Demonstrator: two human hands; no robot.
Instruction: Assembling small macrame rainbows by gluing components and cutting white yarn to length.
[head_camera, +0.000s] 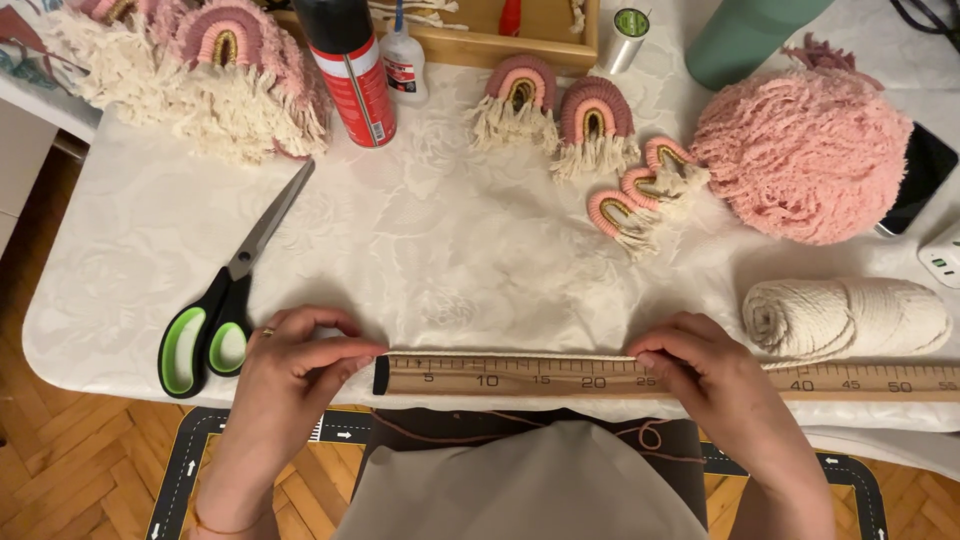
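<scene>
The surface (420, 250), under a white patterned cloth, carries everything, and the wooden ruler (520, 375) along its near edge serves as the landmark here. Far beyond the ruler's right half sits a big mound of fluffy pink yarn (805, 150); far beyond its left end lies a heap of finished fringed rainbow ornaments (215, 75). Just beyond the ruler's right part, touching or nearly so, rests a roll of cream cord (850, 318). Left of the ruler's dark end lie scissors (225, 300) with green-lined handles, and well beyond them stands a red spray can (350, 75). Between the can and the pink mound, beyond the ruler's middle, lie two larger rainbows (560, 115) and three small ones (645, 195).

A strand of cream cord (510, 357) is stretched straight along the ruler's far edge. The left hand (295, 365) pinches one end of it at the ruler's dark end, fingers closed narrow on the strand. The right hand (705, 365) pins the other part against the scale about halfway along the ruler, fingers likewise closed on it.

As I judge it, a length is being measured: the strand is laid out and taut, not yet cut, with the scissors untouched; many ornaments are already made, and plenty of cord remains on the roll
</scene>
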